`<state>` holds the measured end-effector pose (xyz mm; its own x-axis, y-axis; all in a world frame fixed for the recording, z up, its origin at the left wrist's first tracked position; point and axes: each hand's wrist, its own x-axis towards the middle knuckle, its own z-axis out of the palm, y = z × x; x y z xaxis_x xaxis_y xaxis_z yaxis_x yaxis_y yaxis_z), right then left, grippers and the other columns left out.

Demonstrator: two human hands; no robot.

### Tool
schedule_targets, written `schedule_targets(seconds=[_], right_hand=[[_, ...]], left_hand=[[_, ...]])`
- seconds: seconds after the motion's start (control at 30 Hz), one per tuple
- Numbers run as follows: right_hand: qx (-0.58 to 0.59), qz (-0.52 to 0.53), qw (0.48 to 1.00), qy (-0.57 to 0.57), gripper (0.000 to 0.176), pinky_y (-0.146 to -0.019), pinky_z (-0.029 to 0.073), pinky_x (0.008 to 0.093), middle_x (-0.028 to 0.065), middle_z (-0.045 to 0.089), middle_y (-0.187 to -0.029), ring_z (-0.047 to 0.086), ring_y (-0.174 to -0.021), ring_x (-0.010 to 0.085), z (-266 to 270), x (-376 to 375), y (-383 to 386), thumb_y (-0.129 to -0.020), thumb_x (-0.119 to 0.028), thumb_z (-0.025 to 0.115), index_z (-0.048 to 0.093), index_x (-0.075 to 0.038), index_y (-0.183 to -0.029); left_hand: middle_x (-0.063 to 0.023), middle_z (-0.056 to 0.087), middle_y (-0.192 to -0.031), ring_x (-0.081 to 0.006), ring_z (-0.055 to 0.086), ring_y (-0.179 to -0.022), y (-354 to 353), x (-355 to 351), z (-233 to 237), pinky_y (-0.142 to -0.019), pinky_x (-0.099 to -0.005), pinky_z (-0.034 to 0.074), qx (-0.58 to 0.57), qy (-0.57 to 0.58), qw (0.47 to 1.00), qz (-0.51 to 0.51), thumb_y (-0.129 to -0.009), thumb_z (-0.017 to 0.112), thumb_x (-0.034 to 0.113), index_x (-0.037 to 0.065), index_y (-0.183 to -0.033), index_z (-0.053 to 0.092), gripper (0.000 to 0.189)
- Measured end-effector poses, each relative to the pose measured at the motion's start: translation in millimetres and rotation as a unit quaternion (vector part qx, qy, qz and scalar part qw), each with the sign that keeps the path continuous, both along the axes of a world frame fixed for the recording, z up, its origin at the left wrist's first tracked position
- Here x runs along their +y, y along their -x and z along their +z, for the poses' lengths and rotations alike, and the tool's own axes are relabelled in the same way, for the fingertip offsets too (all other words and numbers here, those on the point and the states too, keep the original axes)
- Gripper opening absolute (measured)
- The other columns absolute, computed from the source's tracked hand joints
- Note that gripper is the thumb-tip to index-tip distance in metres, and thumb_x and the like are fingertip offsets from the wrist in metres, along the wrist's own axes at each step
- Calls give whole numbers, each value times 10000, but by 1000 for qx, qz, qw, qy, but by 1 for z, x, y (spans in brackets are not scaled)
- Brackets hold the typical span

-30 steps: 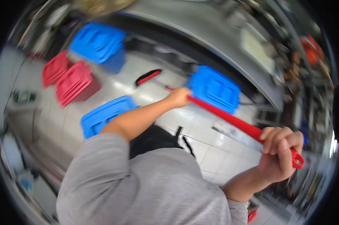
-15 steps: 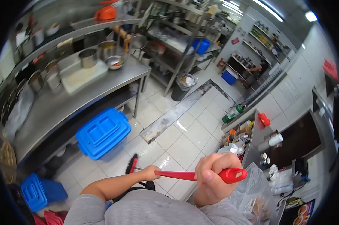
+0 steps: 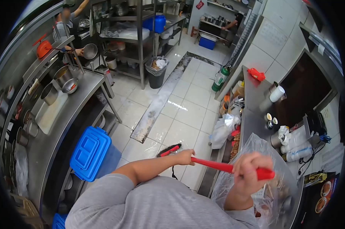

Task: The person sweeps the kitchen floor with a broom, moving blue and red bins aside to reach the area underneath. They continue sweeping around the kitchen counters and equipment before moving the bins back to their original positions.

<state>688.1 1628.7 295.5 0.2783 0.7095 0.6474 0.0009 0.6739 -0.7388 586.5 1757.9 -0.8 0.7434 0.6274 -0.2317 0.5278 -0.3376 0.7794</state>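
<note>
Red-handled broom (image 3: 214,165) spans the lower centre of the frame, both hands closed round it: left (image 3: 186,157) lower down, right (image 3: 249,168) near the end, bristles at the tiles (image 3: 180,106).

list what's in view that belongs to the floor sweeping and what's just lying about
Looks part of it:
- red-handled broom, held by the left hand and right hand
- tiled floor under its bristles

Likely just around:
- blue lidded storage bin
- green cylinder
- metal bowl on the counter
- red plastic bag
</note>
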Motion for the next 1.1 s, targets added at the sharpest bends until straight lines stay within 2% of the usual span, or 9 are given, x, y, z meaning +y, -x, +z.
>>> schedule_targets(seconds=[0.13, 0.3, 0.5, 0.6, 0.67, 0.83, 0.9, 0.97, 1.1], right_hand=[[-39, 24, 998, -40, 233, -423, 396, 267, 126, 530, -631, 504, -501, 177, -22, 4, -15, -762, 44, 612, 394, -37, -760], [-47, -26, 997, -62, 209, -456, 405, 271, 119, 541, -649, 512, -520, 175, -70, 68, -16, -777, 60, 595, 403, -25, -772], [-130, -148, 980, -4, 164, -523, 462, 280, 128, 559, -673, 548, -552, 174, -120, 147, -21, -792, 118, 555, 446, -1, -821], [-68, -148, 987, -17, 105, -573, 514, 302, 105, 577, -695, 585, -596, 171, -57, 165, -26, -844, 74, 524, 463, -10, -829], [-101, -150, 982, -51, 75, -594, 528, 315, 100, 569, -710, 585, -597, 176, -2, 173, -42, -888, -10, 504, 457, -13, -830], [-159, -429, 889, 5, 175, -606, 399, 219, 20, 509, -702, 495, -622, 93, 68, 201, -81, -873, -143, 595, 503, -42, -763], [-216, -518, 821, 99, 246, -605, 338, 195, -36, 464, -677, 433, -647, 57, 56, 212, -110, -822, -208, 677, 514, -68, -702], [-217, -524, 793, 224, 259, -495, 312, 194, -55, 437, -619, 397, -534, 39, 34, 210, -128, -802, -226, 692, 506, -90, -683], [-88, -487, 786, 370, 160, -378, 287, 202, -51, 472, -586, 399, -429, 40, 1, 109, -206, -793, -204, 669, 547, -129, -724]], left_hand=[[-193, 547, -1172, -342, 521, -1091, 61, 42, -147, -942, -385, 415, -17, -72, 996, 55, -649, 755, 293, 26, -1217, 500, 678], [-218, 610, -1069, -346, 585, -1002, 244, 55, -182, -865, -407, 461, 329, 29, 930, 158, -732, 656, 419, 7, -1058, 620, 528], [-128, 660, -912, -337, 634, -822, 436, -5, -270, -741, -436, 496, 489, 19, 872, -14, -855, 520, 379, 160, -971, 686, 298], [-191, 605, -1111, -333, 601, -981, 447, -29, -243, -852, -399, 468, 402, 255, 847, 236, -763, 646, 402, 35, -1040, 646, 460], [-190, 605, -1107, -322, 601, -980, 447, -23, -244, -851, -401, 467, 457, 356, 804, 132, -768, 655, 394, 51, -1052, 645, 446], [-191, 608, -1095, -315, 602, -977, 435, 83, -272, -839, -409, 475, 348, 304, 884, 66, -801, 620, 362, 110, -1083, 643, 379], [-189, 617, -1065, -319, 606, -956, 414, 158, -277, -831, -425, 480, 375, 45, 918, -119, -833, 566, 313, 151, -1082, 648, 308], [-159, 634, -1027, -335, 599, -953, 385, 218, -196, -853, -430, 463, 294, 57, 953, 49, -839, 528, 295, 123, -1022, 657, 283], [-143, 645, -976, -334, 606, -909, 406, 293, -178, -807, -424, 474, 185, -27, 937, 296, -777, 608, 287, 86, -960, 659, 276]])
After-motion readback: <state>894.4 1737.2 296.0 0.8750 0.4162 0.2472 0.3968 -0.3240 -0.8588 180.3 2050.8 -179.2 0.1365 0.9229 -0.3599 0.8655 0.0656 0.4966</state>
